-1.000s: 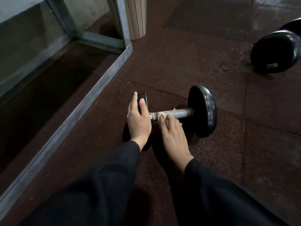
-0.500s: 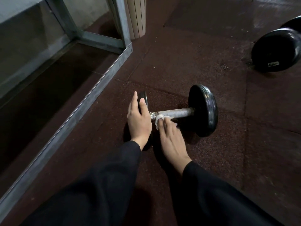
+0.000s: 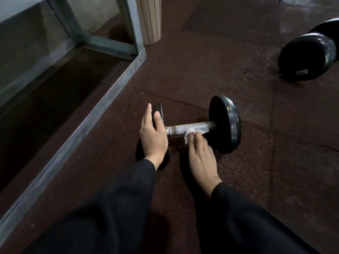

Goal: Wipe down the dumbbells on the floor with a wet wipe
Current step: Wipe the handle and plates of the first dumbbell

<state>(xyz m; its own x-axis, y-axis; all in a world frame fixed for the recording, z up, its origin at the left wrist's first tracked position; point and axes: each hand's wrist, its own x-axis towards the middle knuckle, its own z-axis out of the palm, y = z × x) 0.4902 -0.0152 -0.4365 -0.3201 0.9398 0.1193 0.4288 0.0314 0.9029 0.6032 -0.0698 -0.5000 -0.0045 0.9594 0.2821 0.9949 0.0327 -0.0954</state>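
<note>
Head view: the left hand [image 3: 153, 136] lies flat, fingers straight, over the dumbbell [image 3: 224, 124]'s left plate on the floor [image 3: 201, 70]. Just beside it, the right hand [image 3: 201, 156] presses a white wet wipe [image 3: 189, 135] against the metal handle [image 3: 180, 129].
</note>
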